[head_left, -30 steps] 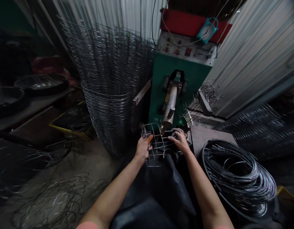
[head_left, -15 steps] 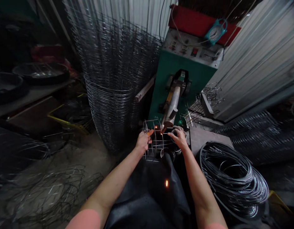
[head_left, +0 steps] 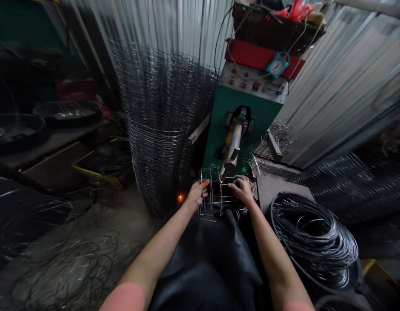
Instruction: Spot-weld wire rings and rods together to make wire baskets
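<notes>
A small cage-like wire frame point(head_left: 212, 204) lies under the tip of the green spot welder point(head_left: 210, 129). My left hand point(head_left: 196, 193) is closed on the frame's left side, with an orange cover on one fingertip. On the other side, my right hand point(head_left: 242, 190) pinches a wire of the same frame, thumb pointing left. Between the hands, the welder's copper electrode point(head_left: 223, 176) comes down at a ring of the frame. The lower electrode is hard to make out. Below the frame, a black apron point(head_left: 206, 263) covers my lap.
Tall stacks of wire rings point(head_left: 156, 151) stand left of the welder. A wire coil point(head_left: 313, 237) sits in a round tub at right, beside a flat grey board point(head_left: 277, 188). Loose wire point(head_left: 70, 272) litters the floor at left, near a yellow crate point(head_left: 99, 170).
The camera view has tilted up, bringing a basket above the welder into sight. Sparks at the electrode have gone; one glowing spark now shows left of my left hand. Both hands keep their hold.
</notes>
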Motion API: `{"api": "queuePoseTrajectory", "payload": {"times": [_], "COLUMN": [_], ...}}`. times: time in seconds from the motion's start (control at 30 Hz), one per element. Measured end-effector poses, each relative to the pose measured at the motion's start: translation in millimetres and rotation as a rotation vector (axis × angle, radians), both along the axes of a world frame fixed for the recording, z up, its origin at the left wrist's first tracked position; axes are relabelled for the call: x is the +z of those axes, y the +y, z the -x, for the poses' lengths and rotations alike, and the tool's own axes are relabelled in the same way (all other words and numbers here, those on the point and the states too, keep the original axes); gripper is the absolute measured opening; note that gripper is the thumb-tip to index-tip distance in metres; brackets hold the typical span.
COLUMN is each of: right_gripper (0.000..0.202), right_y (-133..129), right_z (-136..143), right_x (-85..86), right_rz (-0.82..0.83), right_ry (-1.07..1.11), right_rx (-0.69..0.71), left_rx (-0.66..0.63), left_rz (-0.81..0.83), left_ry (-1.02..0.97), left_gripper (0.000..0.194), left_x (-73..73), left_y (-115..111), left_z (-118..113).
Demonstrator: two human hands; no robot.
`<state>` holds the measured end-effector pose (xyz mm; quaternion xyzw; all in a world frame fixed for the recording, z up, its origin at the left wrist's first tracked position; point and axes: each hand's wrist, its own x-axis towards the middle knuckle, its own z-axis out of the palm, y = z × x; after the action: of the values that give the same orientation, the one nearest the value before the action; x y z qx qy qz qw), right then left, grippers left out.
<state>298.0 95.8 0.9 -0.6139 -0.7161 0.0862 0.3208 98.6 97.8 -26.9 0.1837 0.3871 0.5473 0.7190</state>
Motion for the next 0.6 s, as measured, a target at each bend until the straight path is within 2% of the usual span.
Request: {"api": "queuePoseTrajectory", "payload": {"times": [0.43,0.6], "right_gripper": [0.030,0.028], "right_y": [13.0,19.7], "right_z": [-3.8,0.9], "right_x": [-4.4,-2.3], "right_rz": [0.067,0.078], "right_ry": [0.062,0.060], "right_rx": [-0.045,-0.048], "left_rx": [0.065,0.058], "left_rz": [0.015,0.054], "left_ry": [0.052,0.113], "left_gripper": [0.034,0.027], "left_x": [12.6,14.5], "left_y": [16.5,12.7], "left_z": [-10.4,6.7]}}
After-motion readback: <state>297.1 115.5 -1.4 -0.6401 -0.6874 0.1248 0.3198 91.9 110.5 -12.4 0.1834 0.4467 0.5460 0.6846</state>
